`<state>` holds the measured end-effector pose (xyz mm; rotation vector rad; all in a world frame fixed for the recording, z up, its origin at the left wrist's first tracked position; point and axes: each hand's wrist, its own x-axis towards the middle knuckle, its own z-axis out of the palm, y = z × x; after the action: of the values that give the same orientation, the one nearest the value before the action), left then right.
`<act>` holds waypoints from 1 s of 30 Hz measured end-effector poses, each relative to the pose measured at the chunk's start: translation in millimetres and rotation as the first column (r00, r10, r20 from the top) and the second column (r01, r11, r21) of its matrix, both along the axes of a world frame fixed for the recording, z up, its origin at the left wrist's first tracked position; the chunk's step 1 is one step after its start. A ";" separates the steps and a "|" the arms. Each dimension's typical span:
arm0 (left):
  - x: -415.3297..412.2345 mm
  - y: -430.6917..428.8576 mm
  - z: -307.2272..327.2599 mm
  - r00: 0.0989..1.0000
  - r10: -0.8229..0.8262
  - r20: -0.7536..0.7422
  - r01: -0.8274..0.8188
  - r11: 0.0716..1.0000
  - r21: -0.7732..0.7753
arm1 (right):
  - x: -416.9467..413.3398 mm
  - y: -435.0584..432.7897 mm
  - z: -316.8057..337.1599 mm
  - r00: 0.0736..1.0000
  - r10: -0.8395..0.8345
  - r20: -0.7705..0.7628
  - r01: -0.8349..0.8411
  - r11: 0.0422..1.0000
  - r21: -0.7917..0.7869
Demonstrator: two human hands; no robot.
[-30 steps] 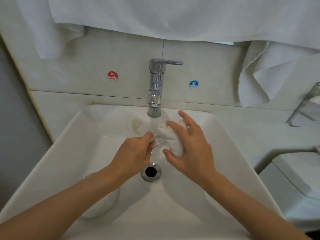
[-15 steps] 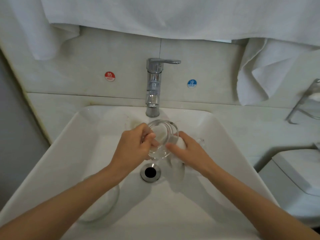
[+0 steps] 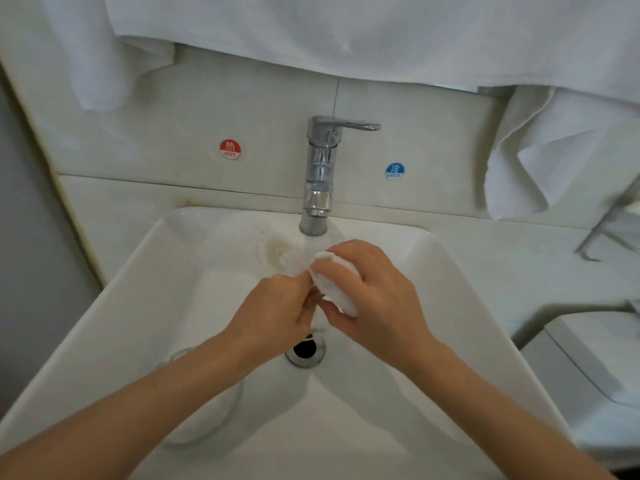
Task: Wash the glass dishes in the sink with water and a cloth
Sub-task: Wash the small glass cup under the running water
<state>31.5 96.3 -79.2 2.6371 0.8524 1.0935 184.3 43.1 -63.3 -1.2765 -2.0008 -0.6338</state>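
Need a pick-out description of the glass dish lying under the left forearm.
Start at the white sink below the chrome tap. On its floor, left of the drain and nearer the viewer, lies a round clear glass dish, partly covered by the left forearm. No hand touches it, and it is see-through, unlike the white cloth in the right hand.

Head view — close, down onto sink (image 3: 460, 271).
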 end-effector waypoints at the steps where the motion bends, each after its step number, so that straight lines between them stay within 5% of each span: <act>1: 0.0 -1.4 0.3 0.999 0.004 0.034 -0.003 0.999 -0.045 | 0.4 1.1 1.7 0.995 -0.004 -0.098 0.001 1.000 -0.031; 3: 1.6 -3.8 1.5 0.986 0.049 0.161 -0.010 0.971 -0.237 | 4.3 3.5 6.0 0.910 -0.048 -0.412 -0.013 0.990 -0.144; 5: 2.0 -3.8 3.2 0.955 0.108 0.276 0.005 0.926 -0.379 | 9.3 7.5 7.0 0.687 -0.163 -0.708 -0.103 0.943 -0.316; 7: 1.3 -3.3 5.5 0.929 0.142 0.342 0.007 0.916 -0.401 | 10.9 12.0 2.1 0.475 -0.290 -0.830 -0.284 0.843 -0.457; 9: 0.5 -2.1 6.9 0.907 0.171 0.384 0.019 0.896 -0.444 | 8.9 16.3 -3.9 0.382 -0.316 -0.868 -0.375 0.806 -0.458; 11: 0.7 -0.6 4.8 0.905 0.183 0.384 0.025 0.879 -0.476 | 9.9 21.3 -2.5 0.440 -0.294 -0.849 -0.346 0.816 -0.462; 14: 2.8 2.9 3.5 0.937 0.157 0.311 -0.004 0.898 -0.440 | 17.3 30.2 5.1 0.650 -0.279 -0.706 -0.187 0.843 -0.505; 18: -0.2 7.7 -0.1 0.992 0.117 0.054 -0.099 0.961 -0.259 | 13.2 26.6 2.0 0.939 -0.171 -0.300 0.036 0.912 -0.409; 20: 0.1 5.1 -3.7 0.992 0.091 -0.084 -0.108 0.969 -0.223 | 6.7 20.2 -2.2 0.992 -0.116 -0.048 0.097 0.954 -0.285; 23: 1.1 2.3 -7.4 0.997 0.061 -0.041 -0.070 0.955 -0.287 | -1.7 15.0 -4.1 0.985 -0.098 0.139 0.116 0.985 -0.131; 25: 0.7 0.2 -7.5 0.998 0.064 0.029 -0.056 0.975 -0.216 | -2.1 16.4 -2.5 0.990 -0.097 0.107 0.108 0.989 -0.104; 27: -0.6 0.6 -6.3 0.989 0.078 0.124 -0.051 0.977 -0.205 | -0.2 18.6 -1.8 0.986 -0.118 -0.119 0.099 0.983 -0.155; 28: -0.8 1.0 -4.3 0.978 0.094 0.184 -0.047 0.968 -0.247 | 0.9 19.1 -1.5 0.942 -0.134 -0.307 0.068 0.974 -0.217; 30: 0.2 1.4 0.8 0.939 0.150 0.308 -0.041 0.942 -0.332 | 2.5 19.9 -3.5 0.700 -0.201 -0.686 -0.110 0.918 -0.382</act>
<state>31.7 97.8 -78.3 2.0908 0.9961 1.2520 186.8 63.0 -66.9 -1.5062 -1.4471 0.2827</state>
